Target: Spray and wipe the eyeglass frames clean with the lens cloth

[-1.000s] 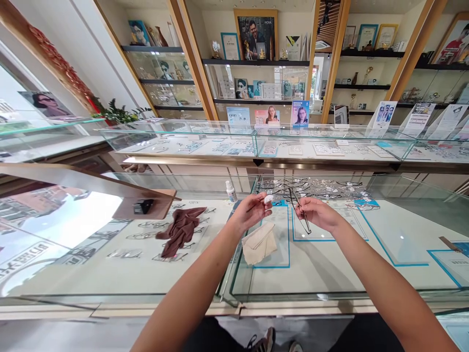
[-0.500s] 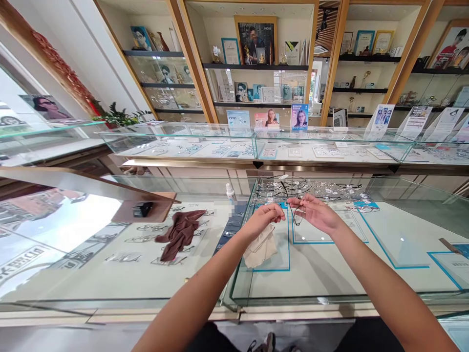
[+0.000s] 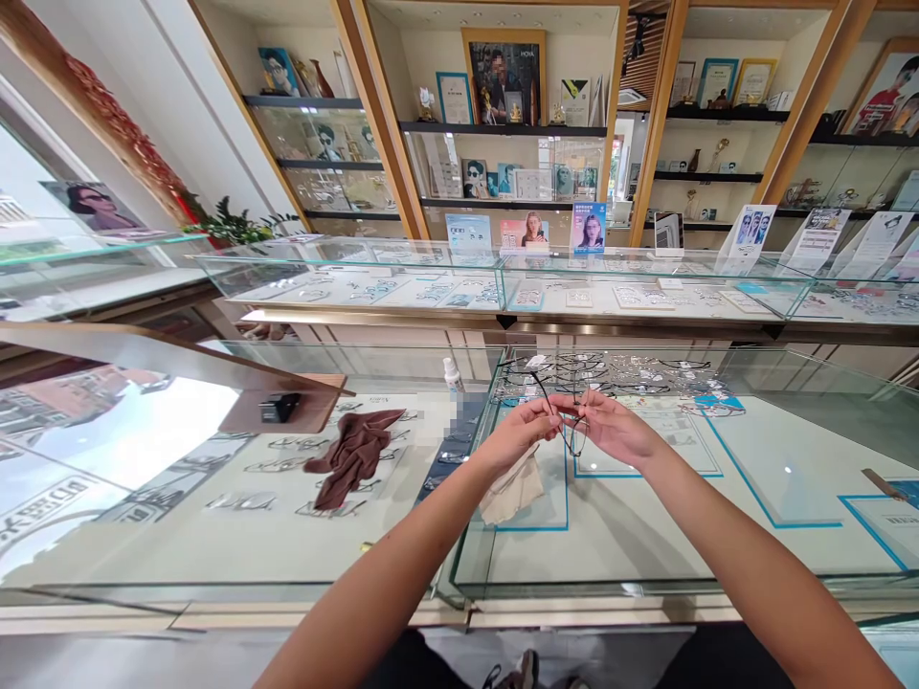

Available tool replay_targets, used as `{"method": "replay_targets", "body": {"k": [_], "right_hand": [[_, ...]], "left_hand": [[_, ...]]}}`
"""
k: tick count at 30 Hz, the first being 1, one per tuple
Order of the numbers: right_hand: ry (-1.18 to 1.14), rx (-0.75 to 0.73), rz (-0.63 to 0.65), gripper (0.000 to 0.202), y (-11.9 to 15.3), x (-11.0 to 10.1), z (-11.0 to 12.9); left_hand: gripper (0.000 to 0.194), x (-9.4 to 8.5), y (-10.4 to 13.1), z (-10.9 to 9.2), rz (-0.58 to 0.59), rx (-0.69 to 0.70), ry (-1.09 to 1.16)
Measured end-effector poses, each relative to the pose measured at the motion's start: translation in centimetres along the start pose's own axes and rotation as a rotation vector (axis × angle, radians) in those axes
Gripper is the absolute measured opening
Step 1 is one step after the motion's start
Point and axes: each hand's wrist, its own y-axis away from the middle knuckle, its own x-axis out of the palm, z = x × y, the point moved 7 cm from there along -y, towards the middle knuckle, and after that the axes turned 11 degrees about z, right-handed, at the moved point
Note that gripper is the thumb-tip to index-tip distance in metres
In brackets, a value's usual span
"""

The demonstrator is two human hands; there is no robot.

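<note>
A thin dark-framed pair of eyeglasses (image 3: 577, 442) is held up above the glass counter, between my two hands. My left hand (image 3: 527, 428) is closed, its thumb and fingers pinching the glasses on the left side, where a dark temple arm sticks up. On the other side my right hand (image 3: 613, 427) is closed on the frame too, fingertips near the left ones. Below my left hand lies a beige cloth (image 3: 514, 491) on the counter. Rows of eyeglasses (image 3: 610, 375) lie behind my hands at the counter's back.
A crumpled brown cloth (image 3: 357, 453) lies on the left counter. Near it stand a white spray bottle (image 3: 452, 374) and a wooden board (image 3: 287, 411) bearing a small black box (image 3: 280, 409). Across the aisle runs another glass showcase (image 3: 431, 287) with eyewear and cards.
My left hand has come right and closed on the glasses, where it was apart from them before. The glasses have turned and dipped slightly, and both hands are now together.
</note>
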Motion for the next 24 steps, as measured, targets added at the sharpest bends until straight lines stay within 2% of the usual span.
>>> {"method": "replay_targets", "body": {"k": [5,11,17,20,24], "right_hand": [[-0.012,-0.028,-0.076,0.027,0.1,-0.3,0.3],[0.034,-0.140,-0.197,0.028,0.4,-1.1,1.8],[0.060,-0.196,-0.248,0.029,0.8,-1.6,3.2],[0.058,-0.248,-0.259,0.028,1.3,-1.9,4.8],[0.084,-0.293,-0.283,0.027,2.0,-2.4,6.5]], "left_hand": [[0.038,-0.9,0.0,0.0,-0.088,0.035,0.073],[0.041,-2.3,-0.1,-0.1,-0.199,0.063,0.121],[0.028,-2.6,0.0,-0.1,-0.238,0.046,0.053],[0.022,-3.8,0.1,-1.2,-0.306,0.119,-0.003],[0.018,-6.8,0.6,-3.5,-0.475,0.274,-0.082]]}}
